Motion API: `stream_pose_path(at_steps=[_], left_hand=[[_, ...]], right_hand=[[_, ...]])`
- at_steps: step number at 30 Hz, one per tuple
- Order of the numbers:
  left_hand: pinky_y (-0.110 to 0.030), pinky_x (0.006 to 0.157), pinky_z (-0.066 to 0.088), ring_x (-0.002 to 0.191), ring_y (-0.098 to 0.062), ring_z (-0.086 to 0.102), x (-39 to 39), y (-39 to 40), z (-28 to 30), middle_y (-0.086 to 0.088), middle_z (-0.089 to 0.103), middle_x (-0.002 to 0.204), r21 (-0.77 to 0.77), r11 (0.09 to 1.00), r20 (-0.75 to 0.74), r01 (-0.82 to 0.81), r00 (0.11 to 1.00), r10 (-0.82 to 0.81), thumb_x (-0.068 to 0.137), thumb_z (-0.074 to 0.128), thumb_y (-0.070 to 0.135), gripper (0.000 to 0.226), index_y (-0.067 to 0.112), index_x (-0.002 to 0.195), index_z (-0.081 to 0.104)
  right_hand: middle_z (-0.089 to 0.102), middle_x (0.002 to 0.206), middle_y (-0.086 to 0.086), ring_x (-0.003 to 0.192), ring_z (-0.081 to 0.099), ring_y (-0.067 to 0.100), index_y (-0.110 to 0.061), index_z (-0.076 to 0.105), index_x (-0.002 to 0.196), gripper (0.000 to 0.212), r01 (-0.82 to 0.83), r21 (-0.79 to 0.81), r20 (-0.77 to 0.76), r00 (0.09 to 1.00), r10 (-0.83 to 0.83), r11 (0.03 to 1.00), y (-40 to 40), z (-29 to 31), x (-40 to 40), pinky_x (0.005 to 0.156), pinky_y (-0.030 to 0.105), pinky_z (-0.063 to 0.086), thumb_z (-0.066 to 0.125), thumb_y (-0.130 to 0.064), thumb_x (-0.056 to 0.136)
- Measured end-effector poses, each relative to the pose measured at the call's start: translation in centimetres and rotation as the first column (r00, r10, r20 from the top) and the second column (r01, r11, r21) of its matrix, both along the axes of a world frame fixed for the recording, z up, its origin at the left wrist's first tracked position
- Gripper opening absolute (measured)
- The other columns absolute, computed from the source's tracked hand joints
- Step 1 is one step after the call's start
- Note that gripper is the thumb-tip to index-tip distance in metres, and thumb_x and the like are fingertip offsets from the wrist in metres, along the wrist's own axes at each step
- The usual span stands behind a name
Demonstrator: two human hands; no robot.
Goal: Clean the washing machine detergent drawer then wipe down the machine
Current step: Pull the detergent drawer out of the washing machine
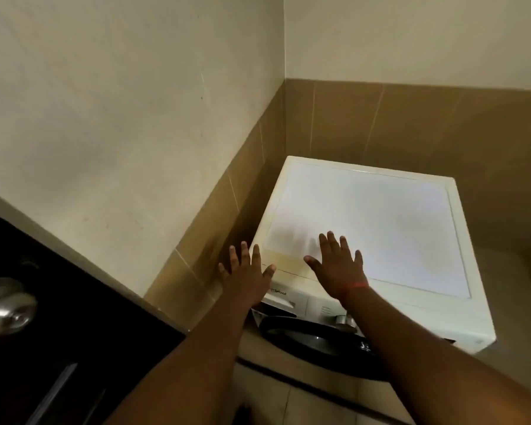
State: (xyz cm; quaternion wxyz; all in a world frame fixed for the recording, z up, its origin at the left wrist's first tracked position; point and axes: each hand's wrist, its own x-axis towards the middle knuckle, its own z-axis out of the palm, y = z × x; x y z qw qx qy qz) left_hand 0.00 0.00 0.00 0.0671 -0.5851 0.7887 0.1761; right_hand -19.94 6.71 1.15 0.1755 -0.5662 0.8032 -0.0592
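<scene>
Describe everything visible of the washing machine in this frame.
The washing machine is a white front-loader set in a tiled corner, seen from above. Its flat top is bare and glossy, with yellowish staining near the front left. The control panel shows a logo and a knob; the dark round door sits below. Both hands, left hand and right hand, are spread open over its front edge; contact is unclear.

Both forearms were bare to the lower edge of the view, with no sleeve showing. The right hand (pixel 337 265) had a thin red band (pixel 356 286) around its wrist. The left hand (pixel 246 273) wore nothing. Short, pale nails showed on the fingertips.
</scene>
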Motion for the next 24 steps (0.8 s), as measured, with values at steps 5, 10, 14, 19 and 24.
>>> stream_pose_path(at_steps=[5,10,14,19,24], left_hand=[[-0.047,0.107,0.038,0.133,-0.034,0.039,2.7,-0.8,-4.5,-0.017,0.038,0.146,0.095,0.962,-0.305,-0.256,0.912,0.272,0.095,0.051,0.044,0.061,0.011,0.144,0.036],[-0.044,0.090,0.053,0.097,-0.027,0.059,2.8,-1.5,-6.9,-0.010,0.059,0.109,0.771,0.497,-0.368,-0.398,0.359,0.858,0.096,0.053,0.044,0.046,0.008,0.125,0.048],[-0.046,0.100,0.045,0.123,-0.032,0.052,2.9,-2.4,-8.4,-0.020,0.050,0.135,0.947,0.277,-0.247,-0.160,0.185,0.951,0.097,0.050,0.050,0.063,0.012,0.145,0.035],[-0.048,0.109,0.041,0.126,-0.036,0.049,2.2,-3.4,-9.2,-0.023,0.051,0.130,0.981,0.193,-0.194,-0.027,-0.065,0.979,0.095,0.051,0.052,0.064,0.010,0.142,0.041],[-0.046,0.105,0.045,0.120,-0.035,0.052,1.9,-3.5,-10.6,-0.023,0.050,0.133,0.984,0.179,-0.179,-0.017,-0.135,0.975,0.093,0.055,0.053,0.063,0.013,0.140,0.043]], right_hand=[[0.053,0.119,0.008,0.108,0.052,0.027,-0.012,0.056,0.119,0.044,0.362,-0.278,0.235,0.924,-0.302,0.890,0.5,-3.3,6.6,0.090,0.039,0.044,0.041,-0.048,0.099],[0.061,0.099,0.014,0.087,0.057,0.026,-0.002,0.055,0.102,0.049,0.879,0.188,0.751,0.159,-0.640,0.439,-0.3,-7.4,12.2,0.078,0.033,0.042,0.045,-0.050,0.098],[0.060,0.093,0.008,0.085,0.060,0.021,-0.009,0.049,0.118,0.058,0.801,0.512,0.811,-0.332,-0.482,0.309,-1.3,-9.9,13.7,0.075,0.037,0.053,0.044,-0.061,0.094],[0.065,0.112,0.017,0.107,0.062,0.031,-0.013,0.058,0.102,0.045,0.761,0.587,0.801,-0.498,-0.332,0.275,-2.6,-10.3,13.8,0.099,0.046,0.050,0.046,-0.056,0.096],[0.064,0.113,0.014,0.107,0.061,0.026,-0.013,0.058,0.102,0.047,0.766,0.601,0.791,-0.530,-0.305,0.227,-2.8,-11.8,14.0,0.097,0.045,0.050,0.053,-0.058,0.091]])
